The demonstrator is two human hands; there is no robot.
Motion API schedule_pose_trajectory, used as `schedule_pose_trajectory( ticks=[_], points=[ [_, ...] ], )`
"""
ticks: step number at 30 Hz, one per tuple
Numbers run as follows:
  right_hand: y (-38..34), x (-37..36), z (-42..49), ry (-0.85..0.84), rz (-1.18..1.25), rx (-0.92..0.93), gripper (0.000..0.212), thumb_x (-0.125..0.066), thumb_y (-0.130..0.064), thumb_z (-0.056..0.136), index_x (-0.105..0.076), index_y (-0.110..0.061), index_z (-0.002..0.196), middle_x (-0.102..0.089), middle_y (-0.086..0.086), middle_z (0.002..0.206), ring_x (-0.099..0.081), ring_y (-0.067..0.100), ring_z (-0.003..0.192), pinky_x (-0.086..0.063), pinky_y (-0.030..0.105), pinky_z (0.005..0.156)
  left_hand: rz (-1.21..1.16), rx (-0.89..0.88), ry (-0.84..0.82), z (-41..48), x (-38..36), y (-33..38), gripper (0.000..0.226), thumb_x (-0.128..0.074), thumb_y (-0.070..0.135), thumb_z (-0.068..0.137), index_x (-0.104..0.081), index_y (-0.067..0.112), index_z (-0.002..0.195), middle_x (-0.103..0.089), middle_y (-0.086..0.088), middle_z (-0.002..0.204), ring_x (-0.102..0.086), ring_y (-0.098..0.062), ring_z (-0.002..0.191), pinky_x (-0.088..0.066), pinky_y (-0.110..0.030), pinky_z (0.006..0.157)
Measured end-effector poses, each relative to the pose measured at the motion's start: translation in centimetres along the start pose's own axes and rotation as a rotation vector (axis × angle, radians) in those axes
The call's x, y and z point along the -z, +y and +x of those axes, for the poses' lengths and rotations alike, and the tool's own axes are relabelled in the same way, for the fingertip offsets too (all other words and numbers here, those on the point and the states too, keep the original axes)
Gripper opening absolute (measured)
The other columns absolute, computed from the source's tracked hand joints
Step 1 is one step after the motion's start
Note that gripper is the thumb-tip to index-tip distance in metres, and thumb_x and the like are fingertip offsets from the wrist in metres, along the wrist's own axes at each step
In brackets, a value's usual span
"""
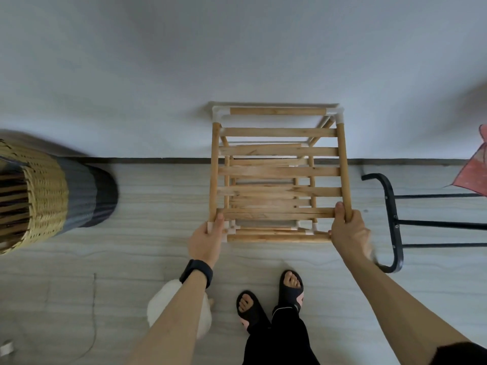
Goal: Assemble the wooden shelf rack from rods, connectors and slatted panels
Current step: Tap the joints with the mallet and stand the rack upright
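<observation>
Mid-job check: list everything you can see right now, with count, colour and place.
shelf rack: one, light wood with white connectors, centre, against the white wall
woven basket: one, straw yellow above, grey and black below, floor at left
metal frame: one, black, floor right of the rack
cloth: one, pink-red, right edge, cut off
fluffy thing: one, white, floor behind the left forearm; cannot tell what it is
cable: one, thin, floor lower left
wristband: one, black, left wrist
sandals: two, black, on the feet
left hand: grips the rack's near left corner
right hand: fingers curled round the rack's right side rod
</observation>
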State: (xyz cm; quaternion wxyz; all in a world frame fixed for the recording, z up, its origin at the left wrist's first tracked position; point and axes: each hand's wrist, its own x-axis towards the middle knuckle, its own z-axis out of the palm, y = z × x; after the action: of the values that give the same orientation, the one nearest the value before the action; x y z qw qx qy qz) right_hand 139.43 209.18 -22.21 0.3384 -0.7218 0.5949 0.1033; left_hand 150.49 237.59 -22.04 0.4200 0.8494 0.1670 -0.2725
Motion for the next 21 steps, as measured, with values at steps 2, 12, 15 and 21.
schedule_pose_trajectory(
  ticks=[2,12,15,21],
  points=[
    [0.0,-0.1,-0.3,0.019,0.015,-0.001,0.052,-0.029,-0.071,0.098,-0.054,-0.026,0.098,-0.068,0.008,0.083,-0.066,0.029,0.078,-0.058,0.048,0.076,0.134,-0.019,0.012,0.5,0.3,-0.6,0.054,-0.048,0.071,0.090,-0.068,0.026,0.068,-0.062,0.009,0.058,-0.060,-0.012,0.058,-0.038,-0.025,0.050],
    [1.1,-0.3,0.5,0.026,-0.001,0.045,0.047,-0.030,-0.071,0.098,-0.052,-0.031,0.091,-0.069,0.006,0.078,-0.066,0.025,0.073,-0.054,0.040,0.066,0.021,0.017,0.127,0.3,-1.9,-2.1,0.073,-0.035,0.091,0.070,-0.072,0.028,0.067,-0.067,0.007,0.064,-0.062,-0.014,0.063,-0.041,-0.026,0.055],
    [1.0,-0.1,1.1,0.001,0.029,0.069,0.044,-0.031,-0.070,0.099,-0.052,-0.032,0.091,-0.069,0.006,0.080,-0.068,0.026,0.074,-0.056,0.042,0.067,0.020,0.030,0.042,0.5,-1.6,-1.3,0.063,-0.042,0.083,0.082,-0.072,0.029,0.070,-0.068,0.006,0.071,-0.062,-0.015,0.068,-0.042,-0.028,0.056],
    [-0.1,0.5,0.9,-0.111,-0.032,0.094,0.048,-0.030,-0.062,0.103,-0.048,-0.019,0.111,-0.062,0.009,0.084,-0.061,0.025,0.073,-0.044,0.037,0.056,0.185,0.011,-0.048,1.2,0.8,0.7,0.050,-0.041,0.070,0.094,-0.063,0.026,0.098,-0.060,0.010,0.084,-0.055,-0.008,0.076,-0.039,-0.026,0.059]
  ],
)
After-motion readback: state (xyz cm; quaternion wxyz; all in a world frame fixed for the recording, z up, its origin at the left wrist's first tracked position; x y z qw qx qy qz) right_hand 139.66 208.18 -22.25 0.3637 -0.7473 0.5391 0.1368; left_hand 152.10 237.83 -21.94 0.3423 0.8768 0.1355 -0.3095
